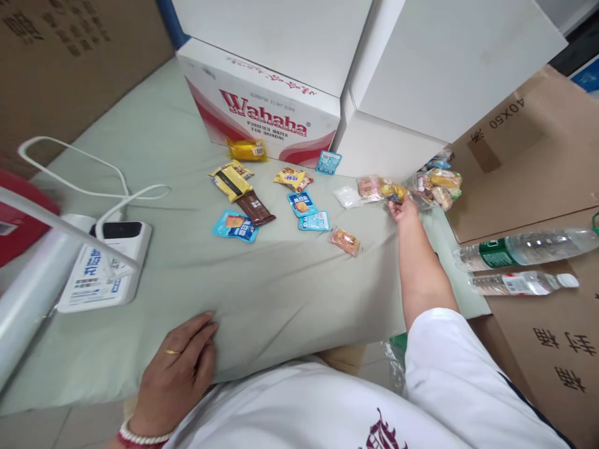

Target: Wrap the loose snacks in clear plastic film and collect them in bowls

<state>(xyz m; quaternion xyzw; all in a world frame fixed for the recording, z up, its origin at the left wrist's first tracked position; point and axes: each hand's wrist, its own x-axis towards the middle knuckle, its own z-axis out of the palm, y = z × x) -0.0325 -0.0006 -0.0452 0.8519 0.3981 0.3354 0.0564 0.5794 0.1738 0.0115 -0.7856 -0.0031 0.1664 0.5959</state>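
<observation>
We see the pale green cloth-covered table [196,156]. At its six o'clock edge our left hand [180,365] lies flat, fingers loosely together. Toward two o'clock our right hand [402,209] pinches a small yellow-and-pink clear-wrapped snack packet [388,189], beside the heap of mixed wrapped snacks [435,184].

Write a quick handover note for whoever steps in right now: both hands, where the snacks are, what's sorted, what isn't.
Left hand: flat on the green cloth, holding nothing.
Right hand: stretched out, fingers on a yellow snack packet beside the clear snack bag.
Spread on the cloth: about a dozen loose packets, including a brown bar.
Still bagged: several snacks.
</observation>
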